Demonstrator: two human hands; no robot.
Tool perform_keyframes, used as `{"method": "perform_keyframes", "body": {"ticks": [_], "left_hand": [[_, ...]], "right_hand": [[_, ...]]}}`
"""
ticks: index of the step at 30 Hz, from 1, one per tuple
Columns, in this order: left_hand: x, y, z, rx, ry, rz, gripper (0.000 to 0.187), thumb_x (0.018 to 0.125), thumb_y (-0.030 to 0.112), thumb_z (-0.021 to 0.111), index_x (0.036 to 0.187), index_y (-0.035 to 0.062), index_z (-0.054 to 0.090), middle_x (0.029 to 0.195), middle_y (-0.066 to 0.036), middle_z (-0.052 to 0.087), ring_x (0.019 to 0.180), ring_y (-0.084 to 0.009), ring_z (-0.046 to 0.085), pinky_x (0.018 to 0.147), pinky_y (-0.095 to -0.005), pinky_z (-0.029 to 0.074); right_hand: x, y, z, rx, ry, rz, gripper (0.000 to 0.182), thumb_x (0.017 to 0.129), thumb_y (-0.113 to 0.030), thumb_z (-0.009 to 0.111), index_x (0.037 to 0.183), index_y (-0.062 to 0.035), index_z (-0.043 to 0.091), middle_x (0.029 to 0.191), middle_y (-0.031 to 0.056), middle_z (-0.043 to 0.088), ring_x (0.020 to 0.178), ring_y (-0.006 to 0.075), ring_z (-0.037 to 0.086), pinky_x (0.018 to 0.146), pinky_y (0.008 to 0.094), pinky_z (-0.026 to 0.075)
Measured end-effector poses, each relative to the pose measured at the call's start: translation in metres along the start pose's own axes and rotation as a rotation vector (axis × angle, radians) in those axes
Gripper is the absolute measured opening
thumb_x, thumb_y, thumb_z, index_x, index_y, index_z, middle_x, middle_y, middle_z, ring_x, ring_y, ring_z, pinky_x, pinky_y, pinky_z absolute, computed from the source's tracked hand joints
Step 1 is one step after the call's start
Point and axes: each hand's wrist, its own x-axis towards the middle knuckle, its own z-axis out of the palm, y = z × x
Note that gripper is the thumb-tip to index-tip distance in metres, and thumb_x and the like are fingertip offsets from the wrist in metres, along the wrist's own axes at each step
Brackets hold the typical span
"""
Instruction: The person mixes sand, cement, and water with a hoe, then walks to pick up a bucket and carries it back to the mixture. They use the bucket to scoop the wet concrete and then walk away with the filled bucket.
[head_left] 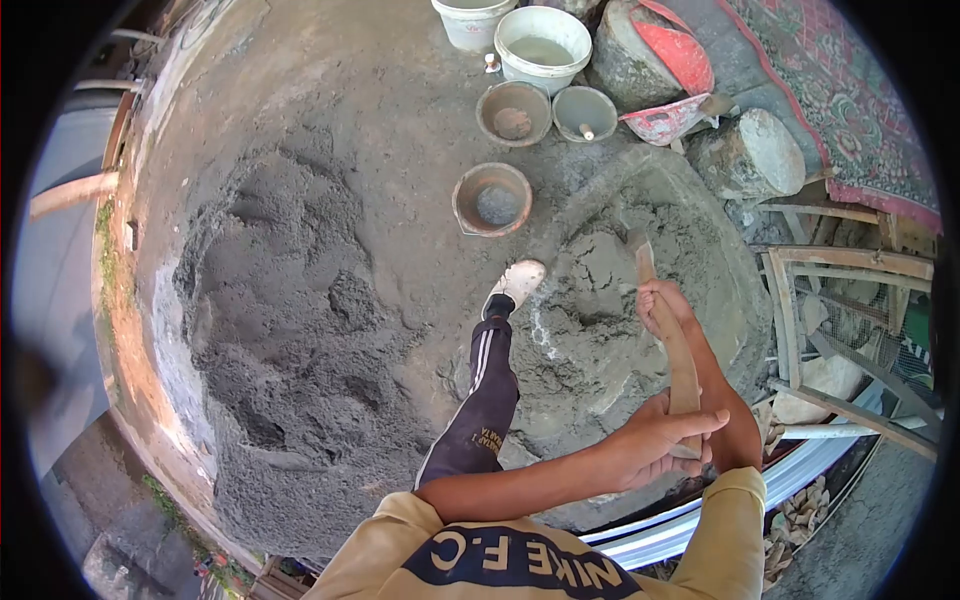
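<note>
Mixing step: both my hands grip the hoe handle (pixel 680 350), left hand (pixel 655 440) low, right hand (pixel 660 300) higher, blade buried in wet mortar pile (pixel 590 300) on ground. Next pull needs firm drag toward my foot (pixel 515 285).

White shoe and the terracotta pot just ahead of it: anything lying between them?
In the head view, nothing stands between the white shoe and the terracotta pot; that short stretch is bare grey ground dusted with cement.
</note>
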Motion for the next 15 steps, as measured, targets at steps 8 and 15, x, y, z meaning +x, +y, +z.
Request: {"method": "perform_keyframes", "body": {"ticks": [8, 15], "left_hand": [[-0.031, -0.010, -0.037, 0.184, 0.132, 0.196, 0.071, 0.077, 0.010, 0.070, 0.132, 0.0033, 0.025, 0.073, -0.005, 0.051, 0.054, -0.0171, 0.056, 0.039, -0.0278, 0.037], [-0.009, -0.016, -0.171, 0.436, 0.416, 0.294, 0.062, 0.072, 0.002, 0.065, 0.128, 0.0038, 0.038, 0.074, -0.009, 0.055, 0.051, -0.0181, 0.055, 0.042, -0.0304, 0.042]], "right_hand": [[0.044, 0.010, 0.091, -0.371, -0.069, -0.172, 0.018, 0.078, -0.005, 0.056, 0.070, -0.0109, 0.040, 0.058, -0.0029, 0.040, 0.044, 0.0062, 0.036, 0.040, 0.0194, 0.034], [0.127, 0.062, 0.126, -0.510, 0.004, -0.355, 0.012, 0.073, -0.007, 0.058, 0.069, -0.0093, 0.047, 0.058, -0.0012, 0.044, 0.044, 0.0093, 0.040, 0.041, 0.0239, 0.037]]}}
